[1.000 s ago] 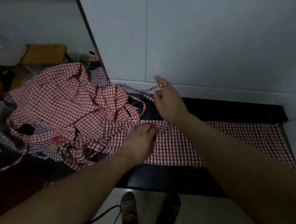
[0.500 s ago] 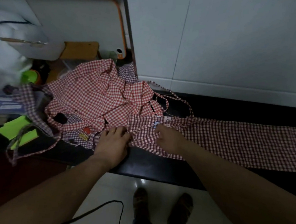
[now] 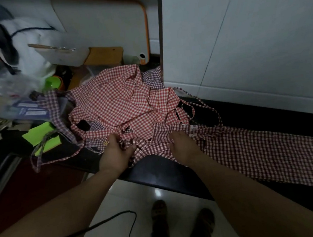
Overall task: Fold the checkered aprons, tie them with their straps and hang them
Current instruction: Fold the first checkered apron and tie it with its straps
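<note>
Two hands: left hand (image 3: 115,154), right hand (image 3: 184,147) | fingers clench crumpled gingham apron (image 3: 245,149) | glossy black counter (image 3: 155,171)

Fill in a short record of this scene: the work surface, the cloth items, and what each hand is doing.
Surface: black counter
Laid out: spread apron, dark red check, flat along the counter to the right
Heaped: apron pile, red check, crumpled behind the hands
Left: left hand grips the spread apron's bunched end
Right: right hand grips the same apron's cloth beside it
</note>
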{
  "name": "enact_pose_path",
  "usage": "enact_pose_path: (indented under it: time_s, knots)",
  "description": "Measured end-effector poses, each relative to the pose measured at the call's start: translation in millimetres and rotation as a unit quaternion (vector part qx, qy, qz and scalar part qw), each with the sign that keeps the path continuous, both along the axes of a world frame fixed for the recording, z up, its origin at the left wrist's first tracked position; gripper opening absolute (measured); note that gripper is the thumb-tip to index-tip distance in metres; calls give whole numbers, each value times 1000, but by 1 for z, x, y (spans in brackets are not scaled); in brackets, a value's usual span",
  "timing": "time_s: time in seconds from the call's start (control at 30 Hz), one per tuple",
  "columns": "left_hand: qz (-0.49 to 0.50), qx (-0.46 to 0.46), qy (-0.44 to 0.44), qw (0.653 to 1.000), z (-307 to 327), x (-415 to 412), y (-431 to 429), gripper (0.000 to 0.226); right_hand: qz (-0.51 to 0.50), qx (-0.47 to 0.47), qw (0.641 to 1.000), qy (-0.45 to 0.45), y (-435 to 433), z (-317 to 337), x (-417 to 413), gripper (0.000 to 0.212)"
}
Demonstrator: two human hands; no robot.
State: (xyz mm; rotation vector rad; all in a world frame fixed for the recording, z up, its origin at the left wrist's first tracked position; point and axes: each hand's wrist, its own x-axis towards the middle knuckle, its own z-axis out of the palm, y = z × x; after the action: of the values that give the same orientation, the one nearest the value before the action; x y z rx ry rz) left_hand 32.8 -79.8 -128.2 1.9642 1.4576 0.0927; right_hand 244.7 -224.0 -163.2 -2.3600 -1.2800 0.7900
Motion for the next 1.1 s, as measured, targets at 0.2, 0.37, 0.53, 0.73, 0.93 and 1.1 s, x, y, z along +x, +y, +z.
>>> enact_pose_path:
  time_s: [0.2,0.37,0.53,0.73,0.93,1.1]
  knots:
    - [11,43,23,999,6,2,-14,35,-10,-16,999,48,-1,9,7,36]
    - [-43,220,90,971,40,18,-29,29,-4,44,998,48,-8,32,-4,60]
    - [-105,231,20,967,75,81,-53,26,18,116,969,218,-5,64,-26,112]
    - [-27,-132,-202,970,71,123,-73,50,-237,182,855,424,-11,59,3,29]
    - [-297,59,-10,953,-5,94,-79,61,-388,108,845,353,-58,32,44,20]
    - [-422,132,110,890,-36,93,-69,75,-184,199,961,-63,-79,39,34,50]
